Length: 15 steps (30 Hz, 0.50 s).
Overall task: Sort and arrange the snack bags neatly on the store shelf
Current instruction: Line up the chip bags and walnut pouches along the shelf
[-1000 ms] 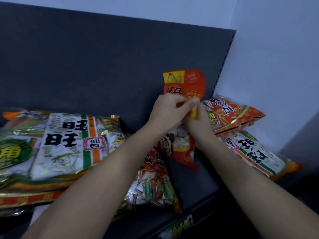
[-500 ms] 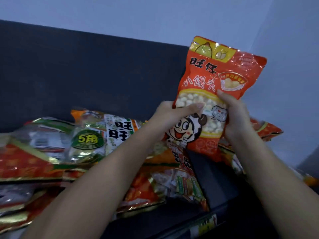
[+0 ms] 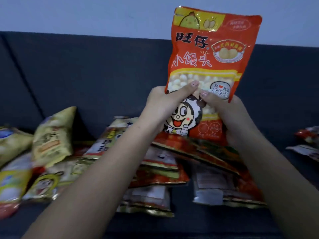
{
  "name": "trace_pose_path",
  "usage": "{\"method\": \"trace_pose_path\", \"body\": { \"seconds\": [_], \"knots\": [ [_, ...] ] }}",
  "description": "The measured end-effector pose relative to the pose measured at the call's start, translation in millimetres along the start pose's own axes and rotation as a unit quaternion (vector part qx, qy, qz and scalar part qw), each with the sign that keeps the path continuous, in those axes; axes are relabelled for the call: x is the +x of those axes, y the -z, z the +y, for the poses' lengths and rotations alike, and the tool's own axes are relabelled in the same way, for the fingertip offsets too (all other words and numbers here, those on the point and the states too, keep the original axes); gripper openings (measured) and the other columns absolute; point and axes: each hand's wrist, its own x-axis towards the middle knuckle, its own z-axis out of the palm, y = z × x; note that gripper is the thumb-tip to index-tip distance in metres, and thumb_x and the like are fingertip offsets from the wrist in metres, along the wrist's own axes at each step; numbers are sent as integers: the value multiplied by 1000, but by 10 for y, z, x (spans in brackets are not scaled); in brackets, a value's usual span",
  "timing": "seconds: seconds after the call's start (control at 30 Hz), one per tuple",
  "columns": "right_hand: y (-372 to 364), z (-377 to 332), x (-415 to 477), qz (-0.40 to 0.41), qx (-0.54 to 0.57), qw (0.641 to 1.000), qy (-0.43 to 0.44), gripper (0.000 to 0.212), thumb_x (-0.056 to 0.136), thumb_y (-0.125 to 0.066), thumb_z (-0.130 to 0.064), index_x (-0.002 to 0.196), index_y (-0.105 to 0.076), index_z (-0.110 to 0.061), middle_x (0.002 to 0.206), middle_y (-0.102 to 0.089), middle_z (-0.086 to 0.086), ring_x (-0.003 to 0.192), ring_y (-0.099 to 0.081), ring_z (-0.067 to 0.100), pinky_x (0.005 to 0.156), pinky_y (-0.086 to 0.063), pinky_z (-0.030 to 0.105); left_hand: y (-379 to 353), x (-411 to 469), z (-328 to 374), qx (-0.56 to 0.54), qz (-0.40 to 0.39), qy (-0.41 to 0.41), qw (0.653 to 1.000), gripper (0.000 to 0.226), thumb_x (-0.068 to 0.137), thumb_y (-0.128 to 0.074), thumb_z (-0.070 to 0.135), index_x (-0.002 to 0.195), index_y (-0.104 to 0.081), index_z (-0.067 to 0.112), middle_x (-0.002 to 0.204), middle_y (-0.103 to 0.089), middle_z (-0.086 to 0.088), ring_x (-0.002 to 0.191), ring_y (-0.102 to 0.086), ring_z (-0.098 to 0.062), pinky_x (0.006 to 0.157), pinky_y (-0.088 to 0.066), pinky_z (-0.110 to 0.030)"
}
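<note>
Head view: one orange snack bag (image 3: 212, 54) is held upright in the air, printed face to the camera, with a clear window of pale round puffs across its middle and a cartoon face below. Two hands hold it by its lower half. The left hand (image 3: 160, 104) grips the bag's lower left edge, thumb laid across the front and the other fingers hidden behind. The right hand (image 3: 229, 116) grips the lower right edge the same way, thumb on the front near the window. The two thumb tips lie close together.

Behind the orange bag stands the dark back panel (image 3: 86, 75), with a pale wall (image 3: 86, 12) above it. Directly below the bag a loose pile of red and gold bags (image 3: 164, 171) lies flat and overlapping on the shelf deck (image 3: 189, 223); it is too blurred to count. Well to the lower left of the bag are three yellowish bags, one of them (image 3: 51, 137) propped upright. To the lower right, at the frame edge, lie two more bags (image 3: 307, 137).
</note>
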Motion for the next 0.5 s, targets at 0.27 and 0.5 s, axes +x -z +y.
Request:
{"method": "trace_pose_path", "body": {
  "seconds": [0.27,0.5],
  "knots": [
    [-1179,317,92,-157,47,984,-68,28,82,-69,-16,109,-66,-11,93,-74,10,81,-72,27,63,-58,36,1221,-534,-155,59,119,69,989,36,80,-70,47,99,-70,17,88,-76,-3,78,-73,-20,71,-59,-32],
    [-1689,459,-36,-231,66,961,-141,21,81,-70,-23,101,-66,-18,83,-75,3,72,-73,22,52,-56,29,1638,-1071,-245,83,184,110,973,39,78,-72,44,104,-69,14,92,-75,-1,84,-73,-18,78,-59,-34]
  ]
}}
